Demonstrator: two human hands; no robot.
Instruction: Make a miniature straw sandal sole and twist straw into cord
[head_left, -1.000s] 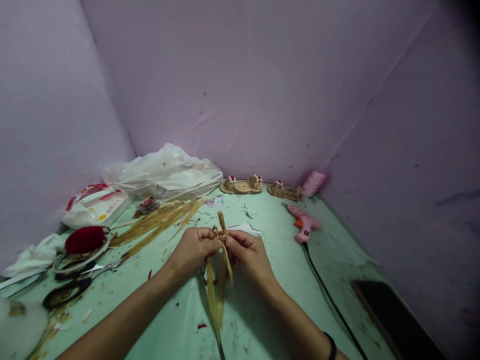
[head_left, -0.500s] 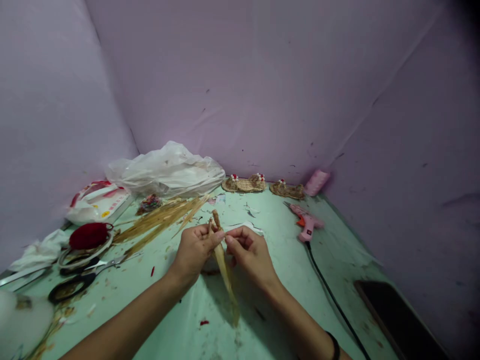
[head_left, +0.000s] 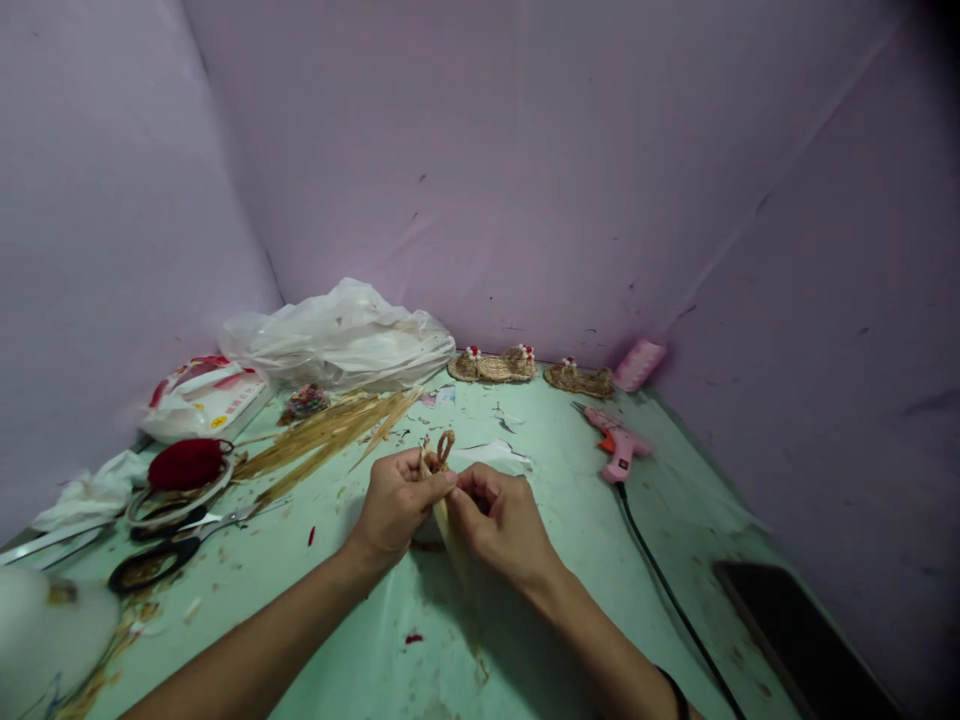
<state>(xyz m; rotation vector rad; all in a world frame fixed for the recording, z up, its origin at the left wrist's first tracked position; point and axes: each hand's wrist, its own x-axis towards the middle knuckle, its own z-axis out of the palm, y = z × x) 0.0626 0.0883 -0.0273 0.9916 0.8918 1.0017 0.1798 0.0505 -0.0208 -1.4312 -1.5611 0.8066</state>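
Both my hands meet over the middle of the green table. My left hand (head_left: 399,500) is closed, its thumb and fingers pinching a pale dried fibre strip (head_left: 451,535) that hangs down between the hands. A small brown twisted loop (head_left: 445,447) stands up above the left fingertips, seemingly part of the same piece. My right hand (head_left: 501,515) is closed too, its thumb and index fingertips pressed at the strip right beside the left thumb. The exact grip point is hidden by the fingers.
Left lie scissors (head_left: 161,565), red yarn (head_left: 187,464), dried fibre strips (head_left: 322,437) and a white plastic bag (head_left: 341,340). Small woven slippers (head_left: 506,367) sit by the back wall. A pink glue gun (head_left: 616,445) with a black cord and a dark phone-like slab (head_left: 795,630) are at right.
The brown piece above my left fingers now shows as an upright loop. The hanging strip has turned slightly. Both hands stay close together, and the whole view has shifted a little.
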